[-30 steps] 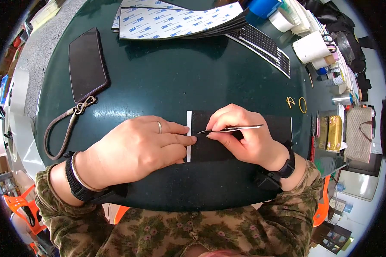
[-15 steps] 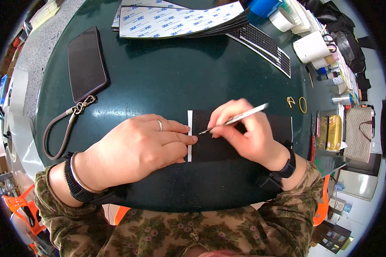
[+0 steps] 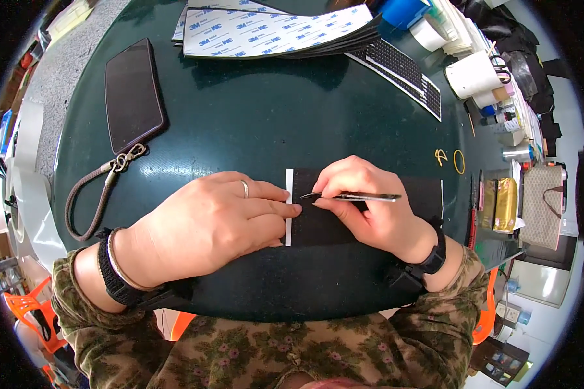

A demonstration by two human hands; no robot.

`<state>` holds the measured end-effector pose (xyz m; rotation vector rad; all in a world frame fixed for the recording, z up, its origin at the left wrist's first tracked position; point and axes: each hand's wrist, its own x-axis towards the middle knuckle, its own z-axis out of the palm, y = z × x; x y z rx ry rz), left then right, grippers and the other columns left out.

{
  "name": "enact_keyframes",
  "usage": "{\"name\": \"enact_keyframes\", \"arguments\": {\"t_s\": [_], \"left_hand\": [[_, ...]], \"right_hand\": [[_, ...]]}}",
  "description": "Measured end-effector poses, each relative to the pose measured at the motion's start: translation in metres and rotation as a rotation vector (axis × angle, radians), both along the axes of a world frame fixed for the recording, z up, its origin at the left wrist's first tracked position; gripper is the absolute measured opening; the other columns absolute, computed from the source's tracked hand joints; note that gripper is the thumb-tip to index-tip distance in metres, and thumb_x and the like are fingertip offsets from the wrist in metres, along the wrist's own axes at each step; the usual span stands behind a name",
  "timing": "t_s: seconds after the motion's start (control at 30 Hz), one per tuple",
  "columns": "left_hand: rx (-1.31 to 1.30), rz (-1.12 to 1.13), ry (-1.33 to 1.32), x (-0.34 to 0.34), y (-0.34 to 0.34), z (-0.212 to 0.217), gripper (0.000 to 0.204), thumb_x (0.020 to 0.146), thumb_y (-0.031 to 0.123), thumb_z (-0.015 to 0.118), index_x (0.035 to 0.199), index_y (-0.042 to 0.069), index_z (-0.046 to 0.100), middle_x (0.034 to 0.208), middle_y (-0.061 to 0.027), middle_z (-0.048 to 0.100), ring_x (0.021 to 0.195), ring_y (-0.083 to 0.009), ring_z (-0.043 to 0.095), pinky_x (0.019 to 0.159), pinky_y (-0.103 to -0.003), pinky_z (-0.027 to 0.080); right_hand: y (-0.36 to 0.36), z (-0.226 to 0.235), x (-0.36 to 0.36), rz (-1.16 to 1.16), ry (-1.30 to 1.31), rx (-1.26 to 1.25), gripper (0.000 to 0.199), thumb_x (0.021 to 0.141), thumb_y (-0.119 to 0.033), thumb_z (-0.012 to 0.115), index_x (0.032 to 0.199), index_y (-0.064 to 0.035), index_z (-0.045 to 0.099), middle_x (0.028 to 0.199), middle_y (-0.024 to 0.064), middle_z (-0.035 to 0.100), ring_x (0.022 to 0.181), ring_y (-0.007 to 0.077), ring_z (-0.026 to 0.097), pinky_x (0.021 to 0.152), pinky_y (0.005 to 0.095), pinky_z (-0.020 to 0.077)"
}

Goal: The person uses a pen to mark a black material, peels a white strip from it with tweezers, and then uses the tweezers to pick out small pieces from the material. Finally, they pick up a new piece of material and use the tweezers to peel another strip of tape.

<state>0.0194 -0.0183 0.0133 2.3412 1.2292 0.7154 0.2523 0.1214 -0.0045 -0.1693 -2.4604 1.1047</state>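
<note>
Perhaps tweezers (image 3: 379,197), right hand (image 3: 389,217) — lettered sheets (image 3: 272,34) beyond.

The left hand (image 3: 224,217) lies with its fingertips on the white strip (image 3: 289,236) along the left edge of a black sheet (image 3: 324,230), while the right hand (image 3: 366,204) pinches a slim pointed tool (image 3: 379,197), its tip over the sheet. A dark phone (image 3: 135,97) with a corded strap (image 3: 83,190) lies on the dark green table (image 3: 240,123), and white-backed sheets (image 3: 266,32) are stacked beyond.
</note>
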Motion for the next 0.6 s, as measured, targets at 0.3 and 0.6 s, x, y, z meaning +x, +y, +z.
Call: {"name": "enact_keyframes", "arguments": {"t_s": [0.3, 0.6], "left_hand": [[0.007, -0.007, -0.003, -0.0006, 0.0001, -0.0019, 0.014, 0.084, 0.017, 0.076, 0.090, 0.010, 0.066, 0.122, -0.0045, 0.072, 0.112, -0.0261, 0.067, 0.089, -0.039, 0.055], [0.002, -0.002, -0.023, -0.0007, 0.0005, -0.0019, 0.013, 0.084, 0.017, 0.076, 0.089, 0.009, 0.066, 0.120, -0.0048, 0.073, 0.112, -0.0257, 0.068, 0.089, -0.040, 0.055]], "right_hand": [[-0.0045, 0.0015, 0.0051, -0.127, -0.121, -0.375, 0.026, 0.088, 0.004, 0.074, 0.105, -0.0046, 0.057, 0.099, 0.0135, 0.068, 0.082, 0.0219, 0.068, 0.073, 0.0311, 0.0548], [-0.0044, 0.0051, -0.0017, -0.033, -0.023, 0.039, 0.028, 0.086, 0.003, 0.075, 0.106, -0.0065, 0.057, 0.099, 0.0126, 0.068, 0.081, 0.0243, 0.069, 0.071, 0.0313, 0.0550]]}}
